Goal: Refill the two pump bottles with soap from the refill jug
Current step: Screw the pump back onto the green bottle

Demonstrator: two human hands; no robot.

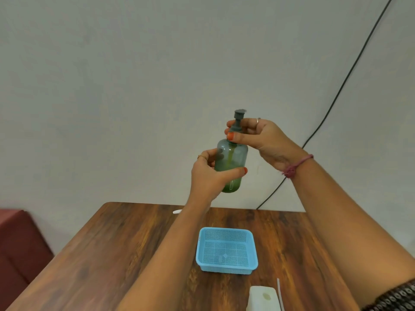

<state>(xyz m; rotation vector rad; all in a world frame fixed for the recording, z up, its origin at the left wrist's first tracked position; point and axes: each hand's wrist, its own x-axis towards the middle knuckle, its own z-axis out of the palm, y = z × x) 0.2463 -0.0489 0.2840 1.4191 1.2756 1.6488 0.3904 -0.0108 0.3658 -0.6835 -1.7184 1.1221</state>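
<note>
I hold a translucent green pump bottle [233,158] up in front of the wall, above the far end of the table. My left hand [208,176] wraps its body, thumb across the front. My right hand [258,138] pinches the dark grey pump collar [237,127] at the neck; the pump head sticks up above my fingers. A little green soap lies in the bottle's bottom. The white refill jug [261,298] stands at the near table edge, its opening uncovered. Only one pump bottle is in view.
A blue perforated plastic basket [226,268] sits mid-table on the wooden table [112,254]. A thin white tube [280,292] lies right of the jug. A small white object [177,211] lies at the far edge. A black cable [336,97] runs down the wall. A maroon seat [18,243] stands left.
</note>
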